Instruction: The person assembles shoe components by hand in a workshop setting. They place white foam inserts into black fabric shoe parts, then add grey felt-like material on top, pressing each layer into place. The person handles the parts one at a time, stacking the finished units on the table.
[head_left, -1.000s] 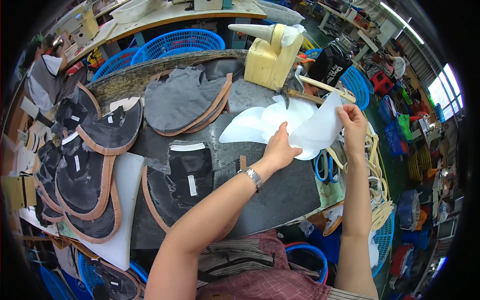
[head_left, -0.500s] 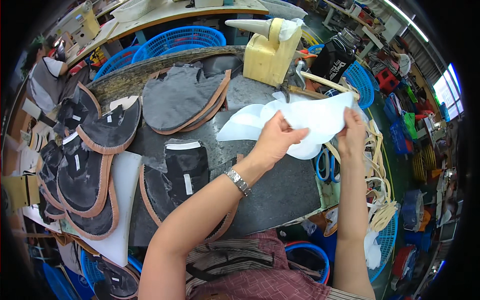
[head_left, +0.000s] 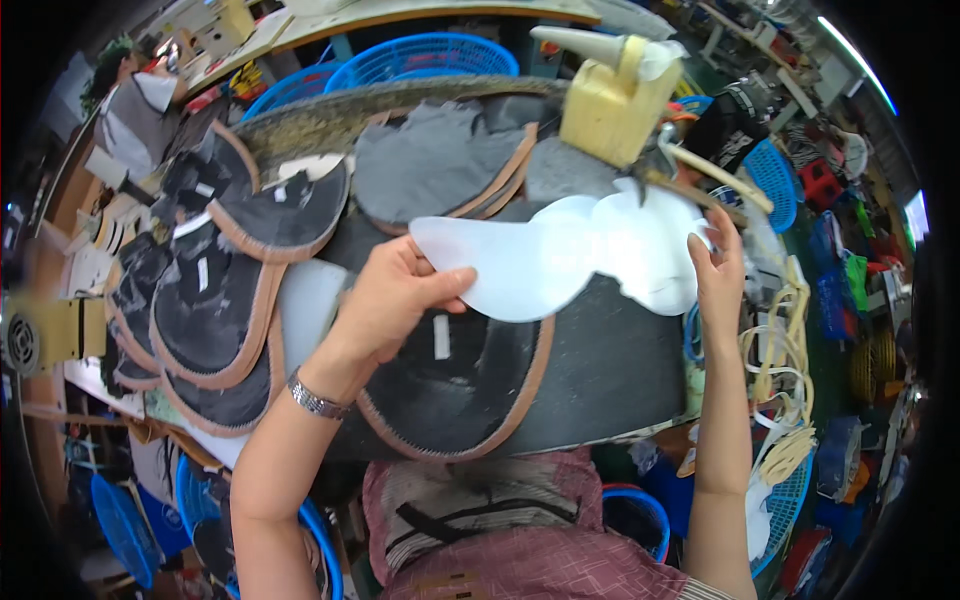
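Hiding part of the dark panel (head_left: 470, 385), a white sheet (head_left: 570, 255) spans both hands.

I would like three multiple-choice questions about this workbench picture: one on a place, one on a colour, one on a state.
1. Where is the yellow block with the cone?
A. far edge of the bench
B. on the person's lap
C. on the floor

2. What colour is the trim on the dark pieces?
A. green
B. tan
C. red

3. How is the white sheet held?
A. left hand only
B. lying free
C. both hands

Answers:
1 A: the yellow block stands beyond the sheet.
2 B: the dark pieces have tan edges.
3 C: left hand and right hand grip the white sheet.
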